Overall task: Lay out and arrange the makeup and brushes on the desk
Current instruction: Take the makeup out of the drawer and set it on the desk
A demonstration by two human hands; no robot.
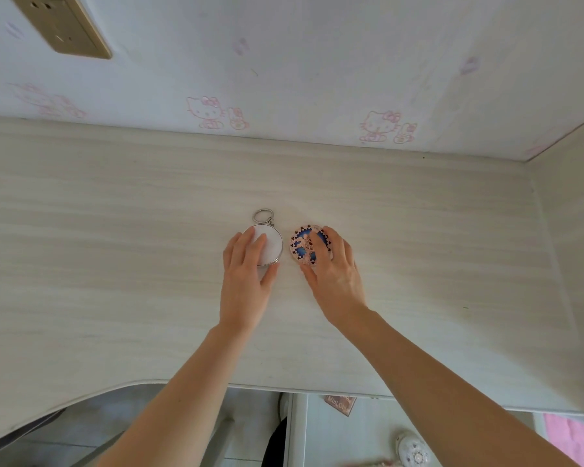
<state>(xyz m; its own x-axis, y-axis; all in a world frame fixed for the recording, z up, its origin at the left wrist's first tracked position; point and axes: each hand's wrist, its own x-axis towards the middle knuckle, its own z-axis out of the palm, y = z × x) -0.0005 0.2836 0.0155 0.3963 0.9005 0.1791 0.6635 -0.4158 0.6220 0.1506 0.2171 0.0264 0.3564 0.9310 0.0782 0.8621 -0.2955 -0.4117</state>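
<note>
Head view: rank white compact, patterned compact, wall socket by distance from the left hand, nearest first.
1. white compact: touching, under the left hand's fingers.
2. patterned compact: just to the right on the desk, gripped by the right hand.
3. socket: far off on the wall, upper left.

A small brown card (340, 403) below the desk (115, 264) edge reads "Mini", the rest unclear.
</note>
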